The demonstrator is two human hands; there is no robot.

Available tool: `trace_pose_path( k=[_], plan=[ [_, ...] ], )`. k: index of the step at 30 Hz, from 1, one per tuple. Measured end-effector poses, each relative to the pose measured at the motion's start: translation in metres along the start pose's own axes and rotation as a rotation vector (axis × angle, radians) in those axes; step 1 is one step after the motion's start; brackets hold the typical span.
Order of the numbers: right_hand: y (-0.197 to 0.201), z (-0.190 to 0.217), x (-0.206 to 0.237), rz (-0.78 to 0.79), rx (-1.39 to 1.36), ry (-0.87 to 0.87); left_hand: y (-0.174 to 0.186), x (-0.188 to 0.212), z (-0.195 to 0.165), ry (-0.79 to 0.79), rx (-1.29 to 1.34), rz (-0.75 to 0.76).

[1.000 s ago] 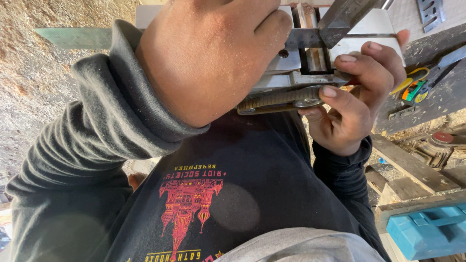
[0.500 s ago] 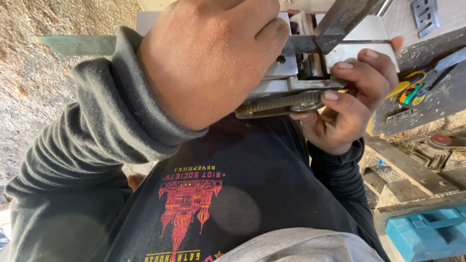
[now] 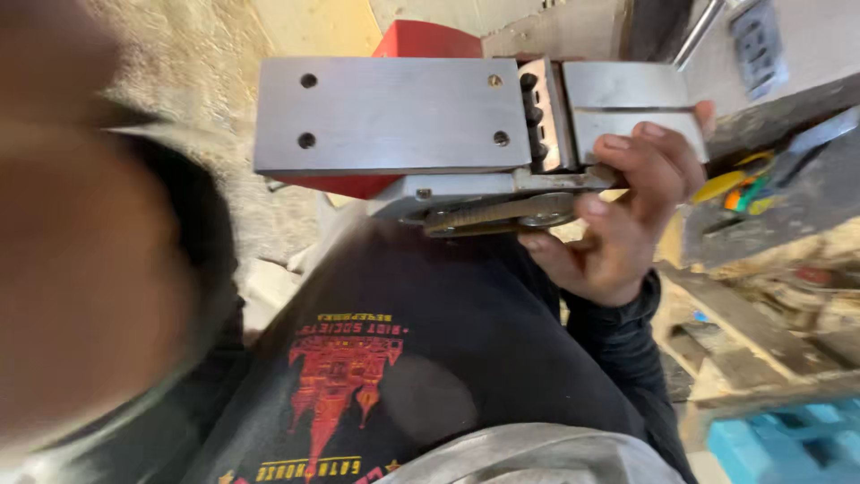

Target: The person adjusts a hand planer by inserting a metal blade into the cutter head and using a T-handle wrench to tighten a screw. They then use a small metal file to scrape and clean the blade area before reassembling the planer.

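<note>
Two flat steel plates make up the sole of the planer (image 3: 394, 112), which I hold upside down above my lap, at twelve o'clock from my black printed shirt (image 3: 403, 358). The metal is smooth and grey, with round screw holes near the corners; a red plastic body shows behind it. My right hand (image 3: 618, 215) grips its three o'clock end, fingers curled over the plate edge and the ribbed belt (image 3: 502, 213). My left hand (image 3: 81, 269) is a close blur at nine o'clock; I cannot tell its grip. A blue plastic crate (image 3: 788, 439) sits at five o'clock.
</note>
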State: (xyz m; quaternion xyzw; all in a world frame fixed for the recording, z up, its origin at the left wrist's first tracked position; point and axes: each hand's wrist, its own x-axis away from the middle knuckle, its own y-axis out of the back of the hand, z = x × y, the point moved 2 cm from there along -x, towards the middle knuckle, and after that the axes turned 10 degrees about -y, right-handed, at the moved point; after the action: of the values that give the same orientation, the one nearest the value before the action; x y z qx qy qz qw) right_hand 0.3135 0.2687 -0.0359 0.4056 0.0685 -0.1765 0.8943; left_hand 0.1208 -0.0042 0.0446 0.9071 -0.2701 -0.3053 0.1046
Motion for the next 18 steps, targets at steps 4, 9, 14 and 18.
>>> trace_pose_path(
  k=[4,9,14,18],
  plan=[
    [-0.012,-0.002,0.001,-0.016,-0.011,-0.076,0.014,0.031,0.042,0.169,0.336,-0.361],
    [-0.024,-0.006,0.004,-0.043,-0.11,-0.06,0.023,0.049,0.056,0.184,0.376,-0.412],
    [-0.001,-0.01,-0.006,0.0,-0.086,-0.015,0.009,0.051,0.05,0.184,0.378,-0.427],
    [-0.009,-0.007,-0.004,-0.015,-0.106,-0.013,-0.007,0.042,0.034,0.178,0.392,-0.397]
  ],
)
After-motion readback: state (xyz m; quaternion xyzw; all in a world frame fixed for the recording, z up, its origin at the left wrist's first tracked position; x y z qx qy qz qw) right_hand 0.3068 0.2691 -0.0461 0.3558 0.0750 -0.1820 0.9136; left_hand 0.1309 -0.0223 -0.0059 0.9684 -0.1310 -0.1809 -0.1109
